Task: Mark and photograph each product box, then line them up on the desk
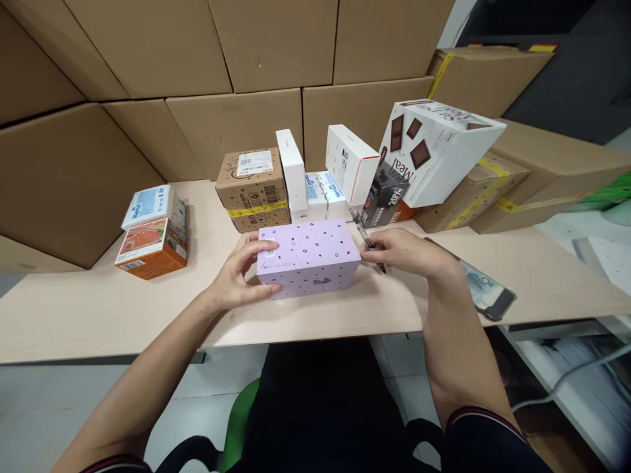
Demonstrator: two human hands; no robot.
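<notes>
Here, the left hand grasps a purple box lying between both hands; the right hand pinches a pen.

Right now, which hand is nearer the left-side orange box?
Left. The left hand holds the purple box, right of the orange box; the right hand, with a pen, is farther right.

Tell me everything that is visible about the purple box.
The purple box looks like closed cardboard, with small dark rings on top and front. Its top has a whitish label at left and printed characters by the front edge; the front bears a darker graphic. It stretches left to right over the table; whether it rests flat is unclear. The left hand grips its left end. The right hand, holding a pen, is at the right end, contact unclear.
</notes>
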